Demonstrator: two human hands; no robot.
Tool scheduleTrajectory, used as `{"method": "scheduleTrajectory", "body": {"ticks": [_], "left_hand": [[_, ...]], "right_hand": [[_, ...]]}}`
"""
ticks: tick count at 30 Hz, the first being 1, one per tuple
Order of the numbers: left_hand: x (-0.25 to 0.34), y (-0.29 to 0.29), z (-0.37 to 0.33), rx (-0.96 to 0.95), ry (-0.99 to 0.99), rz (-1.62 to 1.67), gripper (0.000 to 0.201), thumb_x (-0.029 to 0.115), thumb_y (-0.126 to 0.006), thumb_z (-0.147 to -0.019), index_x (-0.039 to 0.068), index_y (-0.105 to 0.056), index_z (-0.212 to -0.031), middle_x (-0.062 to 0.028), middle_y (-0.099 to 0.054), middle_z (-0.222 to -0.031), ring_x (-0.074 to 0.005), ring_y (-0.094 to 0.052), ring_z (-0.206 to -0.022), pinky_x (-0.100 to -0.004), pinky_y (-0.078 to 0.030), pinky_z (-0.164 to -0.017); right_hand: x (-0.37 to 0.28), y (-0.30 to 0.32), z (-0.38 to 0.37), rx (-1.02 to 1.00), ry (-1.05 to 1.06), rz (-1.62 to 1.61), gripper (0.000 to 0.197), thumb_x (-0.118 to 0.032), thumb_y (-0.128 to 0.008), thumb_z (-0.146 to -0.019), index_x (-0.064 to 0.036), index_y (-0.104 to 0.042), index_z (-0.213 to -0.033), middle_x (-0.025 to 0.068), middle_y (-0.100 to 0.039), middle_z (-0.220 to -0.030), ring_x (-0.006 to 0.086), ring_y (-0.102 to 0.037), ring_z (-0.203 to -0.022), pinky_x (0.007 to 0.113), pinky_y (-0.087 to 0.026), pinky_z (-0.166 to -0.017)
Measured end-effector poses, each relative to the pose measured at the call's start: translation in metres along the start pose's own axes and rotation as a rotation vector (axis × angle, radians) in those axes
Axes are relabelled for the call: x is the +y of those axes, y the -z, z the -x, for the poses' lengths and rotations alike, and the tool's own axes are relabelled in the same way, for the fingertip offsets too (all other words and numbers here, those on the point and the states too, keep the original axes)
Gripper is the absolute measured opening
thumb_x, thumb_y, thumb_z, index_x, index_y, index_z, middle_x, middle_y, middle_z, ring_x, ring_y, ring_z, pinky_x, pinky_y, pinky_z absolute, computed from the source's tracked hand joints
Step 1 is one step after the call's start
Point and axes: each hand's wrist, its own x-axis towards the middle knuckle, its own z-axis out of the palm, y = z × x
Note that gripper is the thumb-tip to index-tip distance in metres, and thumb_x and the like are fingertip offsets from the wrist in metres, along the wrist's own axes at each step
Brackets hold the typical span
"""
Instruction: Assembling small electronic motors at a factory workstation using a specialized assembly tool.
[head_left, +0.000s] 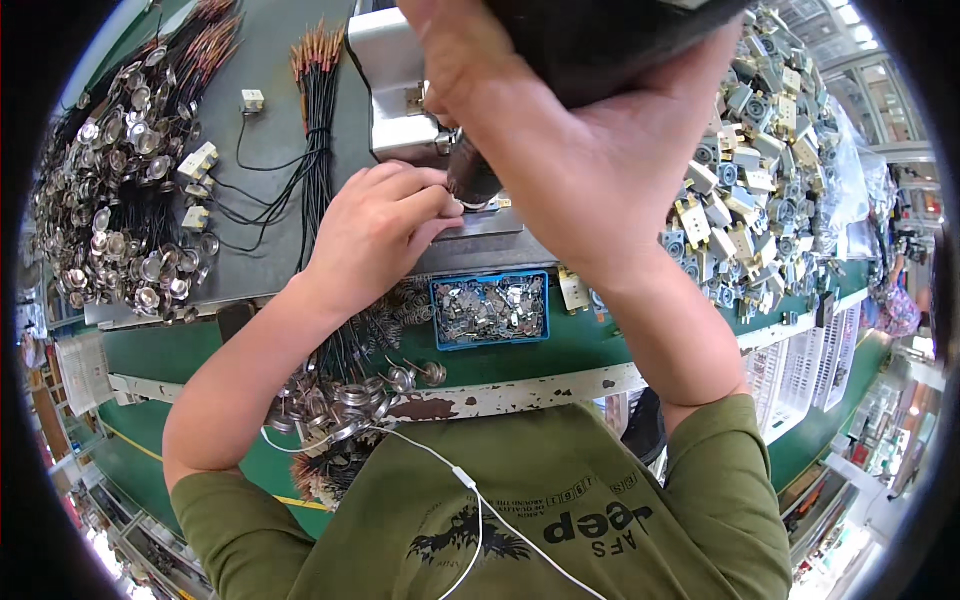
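My right hand [590, 170] is wrapped round a large black power screwdriver [590, 50], close to the camera. Its dark nose points down at a small metal fixture [480, 243] on the bench. Right beside that nose, my left hand [375, 225] has its thumb and fingers pinched together at the fixture; what they hold is hidden. A silver metal block [388, 75] stands just beyond my left hand. Black wires with copper-coloured ends [318, 100] lie in a bundle to the left of that hand.
A blue tray [490, 346] of small metal pieces sits near me. Several round metal parts with wires [130, 170] are heaped at the left. White-and-grey blocks [750, 200] pile up at the right. More wired parts [345, 400] hang by the bench's chipped front edge [500, 397].
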Motion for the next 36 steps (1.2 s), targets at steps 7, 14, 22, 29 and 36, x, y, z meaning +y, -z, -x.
{"method": "scheduleTrajectory", "body": {"ticks": [7, 14, 22, 29, 36], "left_hand": [[-0.001, 0.002, 0.001, -0.007, 0.002, 0.020, 0.017, 0.008, -0.077, -0.078, 0.010, -0.069, -0.092, -0.0039, -0.068, -0.104, -0.0262, -0.065, -0.099, -0.0396, -0.053, -0.085], [-0.002, -0.003, 0.000, 0.012, -0.024, 0.022, 0.016, 0.008, -0.077, -0.079, 0.009, -0.071, -0.094, -0.0035, -0.068, -0.103, -0.0256, -0.065, -0.099, -0.0399, -0.053, -0.087], [-0.010, -0.005, 0.002, -0.036, 0.001, 0.108, 0.019, 0.013, -0.076, -0.083, 0.007, -0.069, -0.100, -0.0074, -0.069, -0.106, -0.0287, -0.065, -0.102, -0.0423, -0.052, -0.089], [0.001, 0.001, -0.004, -0.059, 0.179, 0.057, 0.030, 0.021, -0.072, -0.091, 0.006, -0.059, -0.113, -0.0120, -0.067, -0.104, -0.0338, -0.065, -0.100, -0.0439, -0.053, -0.087], [0.009, 0.015, -0.016, -0.381, 0.318, 0.065, 0.029, 0.028, -0.068, -0.095, 0.005, -0.059, -0.110, -0.0139, -0.068, -0.097, -0.0365, -0.067, -0.099, -0.0477, -0.055, -0.083]], "right_hand": [[0.011, -0.005, -0.001, -0.077, 0.020, -0.037, 0.073, 0.009, -0.077, -0.083, 0.0015, -0.035, -0.142, 0.0129, -0.061, -0.116, 0.0187, -0.069, -0.095, 0.028, -0.059, -0.073], [0.011, 0.001, -0.003, -0.162, 0.120, 0.157, 0.088, 0.002, -0.081, -0.080, 0.0007, -0.028, -0.150, 0.0143, -0.053, -0.127, 0.0212, -0.060, -0.110, 0.035, -0.052, -0.092], [0.020, -0.003, -0.026, -0.352, 0.229, 0.067, 0.082, -0.004, -0.080, -0.084, -0.0011, -0.031, -0.150, 0.0140, -0.054, -0.130, 0.0227, -0.059, -0.119, 0.037, -0.049, -0.100], [0.023, 0.002, -0.033, -0.541, -0.264, -0.082, 0.061, -0.006, -0.084, -0.084, -0.0034, -0.044, -0.130, 0.0069, -0.066, -0.103, 0.0157, -0.069, -0.092, 0.032, -0.059, -0.082], [0.020, -0.010, -0.009, -0.338, -0.127, -0.112, 0.058, 0.004, -0.081, -0.082, 0.0007, -0.046, -0.127, 0.0107, -0.069, -0.103, 0.0174, -0.071, -0.092, 0.031, -0.061, -0.080]]}}
